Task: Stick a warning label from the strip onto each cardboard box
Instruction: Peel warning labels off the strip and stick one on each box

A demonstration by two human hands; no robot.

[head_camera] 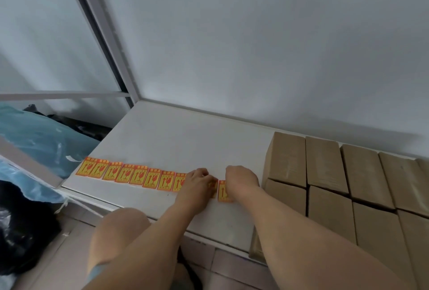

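Orange-and-yellow warning labels (139,174), printed with red arrows and glass symbols, text unreadable, lie in a strip on the white shelf (176,138). Left hand (197,181) and right hand (241,180) pinch at its end beside unmarked cardboard boxes (325,164).

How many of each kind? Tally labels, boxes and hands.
Warning labels: 10 showing, left hand may hide more
Cardboard boxes: at least 9, some cut off
Hands: 2, left hand, right hand
Total: at least 21

Both forearms bare to the frame edge, no sleeves, no watch or rings seen. Hands (197,181) ungloved. Bare knee (120,227) below; a blue-grey band, possibly clothing hem, at left forearm (97,271).
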